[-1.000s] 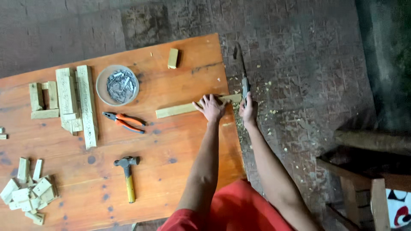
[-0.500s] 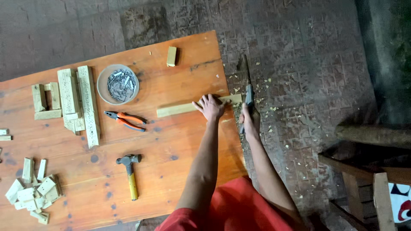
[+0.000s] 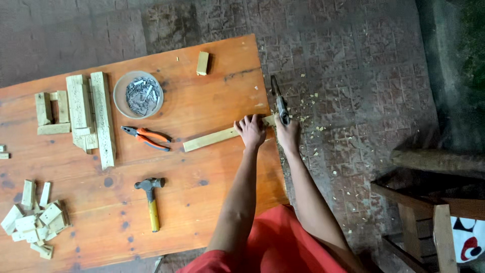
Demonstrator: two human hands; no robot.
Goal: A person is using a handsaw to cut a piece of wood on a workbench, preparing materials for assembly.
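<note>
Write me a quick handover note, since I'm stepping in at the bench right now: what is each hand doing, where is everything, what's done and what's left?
Left hand: pressing the wooden strip flat at the table edge.
Right hand: gripping the handsaw, blade across the strip's overhanging end.
Nearby: pliers, hammer, bowl of nails, cut blocks at far left.
Done: sawdust and chips on the floor show cutting under way.
Left: the strip's end is not yet cut off.
</note>
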